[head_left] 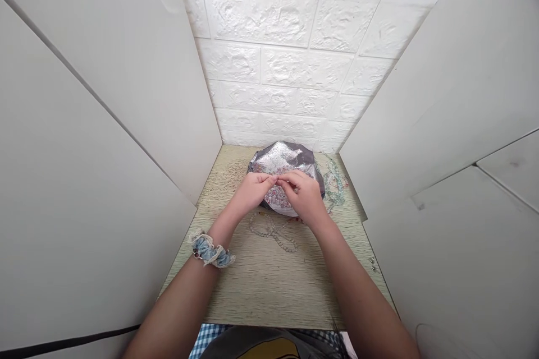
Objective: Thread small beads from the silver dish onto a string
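Note:
Over a silvery bag (286,154) filled with small multicoloured beads (275,197), my left hand (255,188) and my right hand (304,193) meet at the fingertips. Thumb and fingers are pinched together on each hand; whatever lies between them is too small to make out. Below the hands, a string of pale beads (290,245) lies looped on the wooden tabletop (273,286), with its far part passing under my right hand. A light blue scrunchie (213,252) sits round my left wrist.
Right of the bag lies a heap of greenish-blue bead strands (334,185). Tiny shiny pieces (373,263) rest near the table's right edge. White panels (168,67) flank both sides, and a white brick-patterned wall (286,67) closes the back.

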`<state>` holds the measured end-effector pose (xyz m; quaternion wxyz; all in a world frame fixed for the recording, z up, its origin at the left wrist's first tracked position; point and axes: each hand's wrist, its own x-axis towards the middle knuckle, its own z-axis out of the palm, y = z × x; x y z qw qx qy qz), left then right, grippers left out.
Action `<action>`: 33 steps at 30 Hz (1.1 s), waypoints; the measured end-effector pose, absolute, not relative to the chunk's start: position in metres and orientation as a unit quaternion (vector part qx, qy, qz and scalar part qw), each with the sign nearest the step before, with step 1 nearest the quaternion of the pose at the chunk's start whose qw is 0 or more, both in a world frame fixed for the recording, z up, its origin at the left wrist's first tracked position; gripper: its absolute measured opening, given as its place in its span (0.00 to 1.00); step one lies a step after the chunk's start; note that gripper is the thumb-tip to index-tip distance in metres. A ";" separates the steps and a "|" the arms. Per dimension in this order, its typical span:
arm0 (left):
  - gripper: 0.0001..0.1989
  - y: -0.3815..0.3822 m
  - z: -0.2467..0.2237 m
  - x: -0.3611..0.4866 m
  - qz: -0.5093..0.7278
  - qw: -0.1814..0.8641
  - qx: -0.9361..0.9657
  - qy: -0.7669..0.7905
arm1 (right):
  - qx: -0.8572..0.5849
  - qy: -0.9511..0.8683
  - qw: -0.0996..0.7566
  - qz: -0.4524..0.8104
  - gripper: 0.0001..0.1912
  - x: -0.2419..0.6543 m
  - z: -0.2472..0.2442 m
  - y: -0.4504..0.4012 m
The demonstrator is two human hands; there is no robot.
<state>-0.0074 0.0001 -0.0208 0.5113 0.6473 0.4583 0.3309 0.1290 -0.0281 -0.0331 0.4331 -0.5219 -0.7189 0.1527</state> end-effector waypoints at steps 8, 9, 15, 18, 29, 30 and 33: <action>0.20 0.000 -0.021 -0.007 0.328 0.473 0.683 0.449 | -0.522 -0.721 0.440 0.122 0.10 0.130 -0.034 -0.028; 0.19 0.000 -0.021 -0.006 0.325 0.471 0.685 0.450 | -0.521 -0.725 0.433 0.124 0.10 0.131 -0.034 -0.028; 0.19 0.000 -0.024 -0.005 0.327 0.460 0.691 0.452 | -0.538 -0.734 0.395 0.125 0.09 0.132 -0.032 -0.029; 0.20 0.000 -0.026 -0.005 0.326 0.480 0.683 0.444 | -0.533 -0.743 0.386 0.119 0.08 0.130 -0.029 -0.030; 0.13 -0.005 -0.008 -0.008 0.265 0.592 0.646 0.403 | -0.475 -0.585 0.547 0.365 0.05 0.138 -0.024 -0.026; 0.13 -0.005 -0.008 -0.009 0.259 0.604 0.641 0.397 | -0.445 -0.535 0.576 0.429 0.04 0.141 -0.024 -0.025; 0.12 -0.005 -0.009 -0.011 0.262 0.642 0.621 0.366 | -0.359 -0.379 0.648 0.554 0.03 0.150 -0.021 -0.023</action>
